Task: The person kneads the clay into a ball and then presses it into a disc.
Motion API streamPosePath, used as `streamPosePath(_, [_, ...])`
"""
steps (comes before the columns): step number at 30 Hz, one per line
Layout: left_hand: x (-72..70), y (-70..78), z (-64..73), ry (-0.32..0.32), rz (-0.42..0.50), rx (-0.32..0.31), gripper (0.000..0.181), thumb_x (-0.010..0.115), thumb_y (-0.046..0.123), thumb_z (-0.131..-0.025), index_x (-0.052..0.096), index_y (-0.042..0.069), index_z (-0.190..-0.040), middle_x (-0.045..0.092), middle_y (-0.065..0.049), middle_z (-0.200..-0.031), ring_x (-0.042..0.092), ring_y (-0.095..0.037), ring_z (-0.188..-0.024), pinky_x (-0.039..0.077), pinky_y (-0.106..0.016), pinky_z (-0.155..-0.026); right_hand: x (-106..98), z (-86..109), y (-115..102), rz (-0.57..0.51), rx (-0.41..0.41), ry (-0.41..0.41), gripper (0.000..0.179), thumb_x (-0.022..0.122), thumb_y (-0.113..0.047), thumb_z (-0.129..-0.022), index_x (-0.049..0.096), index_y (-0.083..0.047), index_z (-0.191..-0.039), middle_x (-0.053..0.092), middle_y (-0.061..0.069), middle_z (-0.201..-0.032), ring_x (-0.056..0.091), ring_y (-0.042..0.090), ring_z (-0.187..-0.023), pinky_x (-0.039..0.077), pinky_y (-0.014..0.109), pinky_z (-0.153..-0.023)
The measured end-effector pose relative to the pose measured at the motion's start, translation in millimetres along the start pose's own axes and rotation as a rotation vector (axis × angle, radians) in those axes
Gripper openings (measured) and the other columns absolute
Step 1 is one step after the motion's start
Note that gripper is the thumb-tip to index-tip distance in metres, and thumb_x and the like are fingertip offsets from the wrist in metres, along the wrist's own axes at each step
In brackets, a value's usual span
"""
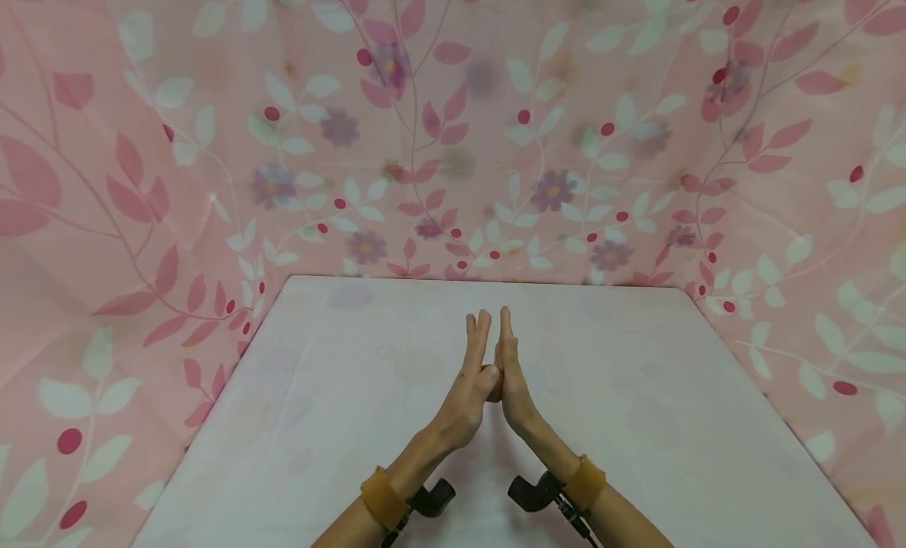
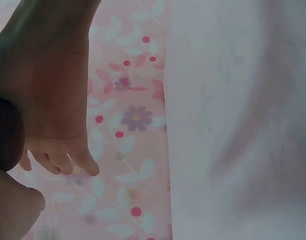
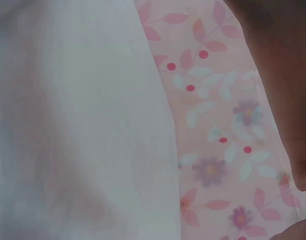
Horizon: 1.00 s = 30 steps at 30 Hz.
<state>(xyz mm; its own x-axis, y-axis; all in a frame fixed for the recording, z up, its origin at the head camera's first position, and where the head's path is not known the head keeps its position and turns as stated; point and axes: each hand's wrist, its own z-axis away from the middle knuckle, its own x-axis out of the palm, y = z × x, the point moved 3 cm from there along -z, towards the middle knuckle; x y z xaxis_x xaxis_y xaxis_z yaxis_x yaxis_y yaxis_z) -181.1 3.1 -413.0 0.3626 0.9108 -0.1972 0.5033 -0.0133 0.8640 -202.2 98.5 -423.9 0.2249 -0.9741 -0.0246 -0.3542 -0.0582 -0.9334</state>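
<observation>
In the head view my left hand (image 1: 462, 402) and right hand (image 1: 517, 387) stand upright with the palms turned towards each other, close together above the table. The fingers point up and away, largely straight, and the fingertips are a little apart. Between the palms, beneath the left thumb, shows a small brown rounded shape (image 1: 493, 395). A dark rounded shape (image 2: 5, 135) lies at the left edge of the left wrist view, beside the left palm. I cannot tell whether it is an object or part of a hand. In the right wrist view only the right hand's edge and little finger (image 3: 303, 175) show.
A white-covered table (image 1: 637, 406) spreads below the hands. Pink floral cloth (image 1: 453, 139) hangs behind and on both sides of it. Each wrist wears a tan band (image 1: 383, 499) with a black camera (image 1: 534, 491).
</observation>
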Motion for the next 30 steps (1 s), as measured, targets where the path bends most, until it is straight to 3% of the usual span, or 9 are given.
streamPosePath(8, [-10.8,2.8,-6.7,0.042,-0.035,0.041,0.065,0.025,0.044,-0.104,-0.006,0.027,-0.159,-0.02,0.006,-0.163,-0.02,-0.02,-0.15,-0.007,-0.073,-0.11,10.4,7.7,2.3,0.026,0.012,-0.054,0.055,0.004,-0.037,-0.107,-0.005,-0.023,-0.16,-0.013,-0.001,-0.165,-0.014,0.026,-0.151,-0.01,0.066,-0.113])
streamPosePath(18, [-23.3,3.3,-15.7,0.078,0.015,-0.002,0.065,0.026,0.041,-0.102,-0.006,0.035,-0.158,-0.023,0.007,-0.162,-0.018,-0.022,-0.15,-0.006,-0.071,-0.112,21.8,17.4,-0.8,-0.01,0.055,-0.153,0.058,0.007,-0.046,-0.107,-0.012,-0.027,-0.158,-0.017,0.003,-0.165,-0.014,0.031,-0.151,-0.003,0.073,-0.111])
streamPosePath(23, [-30.8,-2.4,-18.6,0.103,0.047,-0.04,0.068,0.026,0.04,-0.101,-0.005,0.027,-0.16,-0.022,0.009,-0.162,-0.017,-0.022,-0.15,-0.006,-0.071,-0.112,26.1,22.7,-4.8,0.002,0.035,-0.213,0.063,0.009,-0.048,-0.106,-0.015,-0.021,-0.158,-0.017,0.004,-0.164,-0.012,0.036,-0.15,-0.002,0.075,-0.109])
streamPosePath(30, [-38.4,-9.6,-16.8,0.121,0.079,-0.066,0.066,0.024,0.044,-0.101,-0.005,0.032,-0.159,-0.022,0.009,-0.162,-0.017,-0.024,-0.15,-0.009,-0.074,-0.109,29.9,27.0,-5.4,-0.057,0.05,-0.301,0.059,0.019,-0.035,-0.108,-0.009,-0.026,-0.158,-0.013,0.003,-0.165,-0.006,0.03,-0.15,0.006,0.071,-0.113])
